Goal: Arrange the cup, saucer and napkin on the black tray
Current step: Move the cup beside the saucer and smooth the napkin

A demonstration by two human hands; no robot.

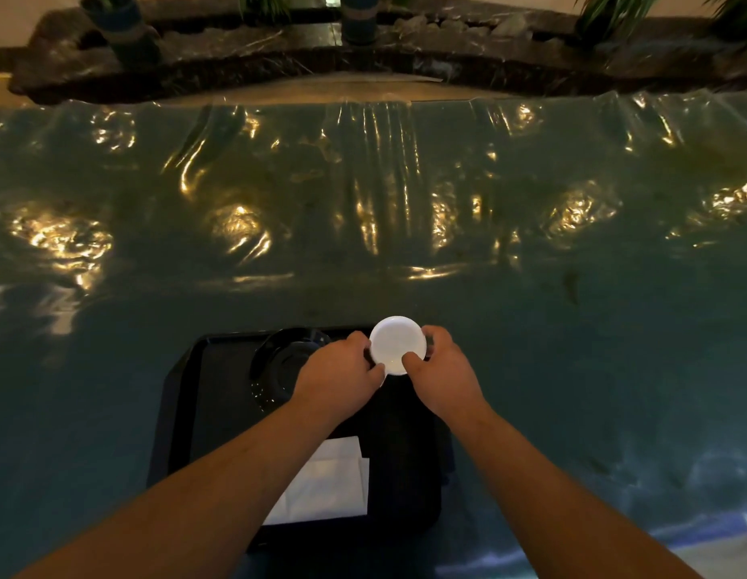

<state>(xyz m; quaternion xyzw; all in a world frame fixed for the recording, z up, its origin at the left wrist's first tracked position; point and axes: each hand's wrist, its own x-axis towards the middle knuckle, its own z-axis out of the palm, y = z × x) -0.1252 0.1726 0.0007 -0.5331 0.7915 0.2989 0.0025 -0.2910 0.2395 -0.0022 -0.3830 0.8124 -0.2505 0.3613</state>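
A small white saucer [397, 343] is held over the far right corner of the black tray [183, 390]. My left hand [342, 376] grips its left edge and my right hand [440, 365] grips its right edge, thumbs on the near rim. A folded white napkin [328, 482] lies on the near part of the tray, partly under my left forearm. A dark round dish or cup [279, 365] sits on the tray's far left; it is too dark to tell which.
The tray rests on a table under a wrinkled clear plastic sheet [363, 211] that glints with lamp reflections. Beyond the table's far edge runs a dark stone ledge [238, 56] with potted plants [121, 27].
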